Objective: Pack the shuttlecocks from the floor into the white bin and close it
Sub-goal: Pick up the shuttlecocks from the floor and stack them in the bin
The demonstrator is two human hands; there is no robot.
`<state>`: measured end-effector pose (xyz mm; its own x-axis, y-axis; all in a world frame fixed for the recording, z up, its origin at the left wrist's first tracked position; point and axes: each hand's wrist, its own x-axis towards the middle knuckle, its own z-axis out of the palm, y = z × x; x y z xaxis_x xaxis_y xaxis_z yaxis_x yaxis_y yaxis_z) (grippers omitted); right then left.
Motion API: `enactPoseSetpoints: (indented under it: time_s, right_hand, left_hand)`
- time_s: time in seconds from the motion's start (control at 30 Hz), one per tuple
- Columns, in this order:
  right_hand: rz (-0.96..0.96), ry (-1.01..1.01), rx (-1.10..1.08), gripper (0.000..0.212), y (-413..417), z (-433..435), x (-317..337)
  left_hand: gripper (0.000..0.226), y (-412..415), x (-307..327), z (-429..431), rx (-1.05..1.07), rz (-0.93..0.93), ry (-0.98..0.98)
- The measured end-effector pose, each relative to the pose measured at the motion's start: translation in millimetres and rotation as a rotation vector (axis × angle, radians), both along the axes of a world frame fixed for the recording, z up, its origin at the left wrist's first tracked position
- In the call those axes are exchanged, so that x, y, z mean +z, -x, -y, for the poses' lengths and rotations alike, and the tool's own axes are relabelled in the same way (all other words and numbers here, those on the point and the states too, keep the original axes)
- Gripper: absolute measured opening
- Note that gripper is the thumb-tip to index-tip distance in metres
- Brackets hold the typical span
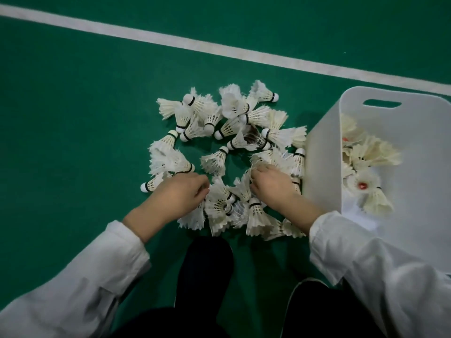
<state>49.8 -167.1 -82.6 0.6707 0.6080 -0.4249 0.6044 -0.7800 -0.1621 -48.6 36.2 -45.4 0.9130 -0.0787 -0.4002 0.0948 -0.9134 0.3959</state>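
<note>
Several white feather shuttlecocks [229, 132] lie in a loose ring on the green floor. My left hand [175, 193] reaches into the near left of the pile, fingers curled on the feathers of a shuttlecock [217, 203]. My right hand [273, 184] is on the near right of the pile, fingers curled round shuttlecock feathers [266, 159]. The white bin [322, 167] stands open at the right, with several shuttlecocks [366, 167] inside it. No lid is in view.
A white court line [219, 48] crosses the green floor [73, 106] behind the pile. My dark trouser legs [205, 272] are at the bottom centre, close to the nearest shuttlecocks. The bin has a handle slot [382, 103] in its far wall.
</note>
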Motion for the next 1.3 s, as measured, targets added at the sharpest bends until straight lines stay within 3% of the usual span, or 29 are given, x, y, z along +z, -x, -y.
enactPoseSetpoints:
  time_s: [0.2, 0.33, 0.47, 0.6, 0.77, 0.8, 0.97, 1.1, 1.3]
  right_hand:
    - [0.046, -0.347, -0.066, 0.022, -1, -7, 13]
    - [0.051, -0.49, -0.006, 0.021, 6, -22, 37]
    - [-0.062, -0.424, 0.085, 0.022, 27, -37, 36]
    - [-0.138, -0.377, 0.066, 0.024, 44, -36, 19]
    - [-0.05, -0.412, -0.013, 0.025, 29, -28, 30]
    - [-0.031, -0.421, -0.027, 0.025, 24, -26, 32]
    - [-0.021, -0.428, -0.099, 0.023, 7, -20, 35]
    - [-0.019, -0.432, -0.105, 0.022, 9, -14, 33]
    - [-0.035, -0.409, -0.089, 0.023, 10, -11, 24]
  left_hand:
    - [0.037, 12, 7, -22, 0.152, -0.054, 0.086]
    - [0.052, 26, 7, -39, 0.216, -0.221, 0.163]
    - [0.05, 40, -4, -25, 0.052, -0.331, 0.067]
    - [0.021, 39, -11, -18, 0.079, -0.126, 0.0]
    - [0.011, 22, 5, -16, 0.216, 0.034, 0.15]
    - [0.012, 17, 8, -12, 0.207, 0.0, 0.175]
    - [0.066, -7, -3, 20, 0.013, -0.272, 0.239]
    - [0.058, -12, -24, 35, -0.133, -0.36, 0.098]
    - [0.051, -5, -27, 35, -0.027, -0.371, 0.175]
